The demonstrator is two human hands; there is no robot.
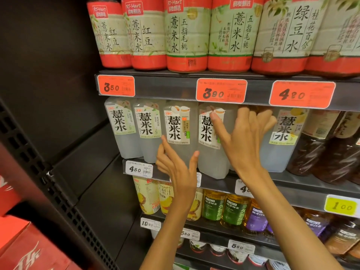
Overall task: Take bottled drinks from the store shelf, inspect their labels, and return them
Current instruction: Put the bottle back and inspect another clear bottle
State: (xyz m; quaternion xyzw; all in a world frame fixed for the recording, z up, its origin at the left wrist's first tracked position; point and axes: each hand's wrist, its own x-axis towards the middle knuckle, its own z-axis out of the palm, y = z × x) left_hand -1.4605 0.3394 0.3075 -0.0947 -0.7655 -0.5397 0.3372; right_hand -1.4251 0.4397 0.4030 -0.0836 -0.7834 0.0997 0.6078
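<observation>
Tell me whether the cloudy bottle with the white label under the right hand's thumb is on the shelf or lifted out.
On the shelf: the cloudy white-labelled bottle stands upright in its row, base on the shelf.

The light is warm and bright on the middle shelf (272, 184). Left of it, the dark side wall (58, 94) sits in shadow. Below it, bottles look dimmer and blurry. Above it, straight lines bend near the edges.

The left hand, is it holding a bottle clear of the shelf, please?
No, the left hand is open before a pale bottle that stands on the shelf.
</observation>
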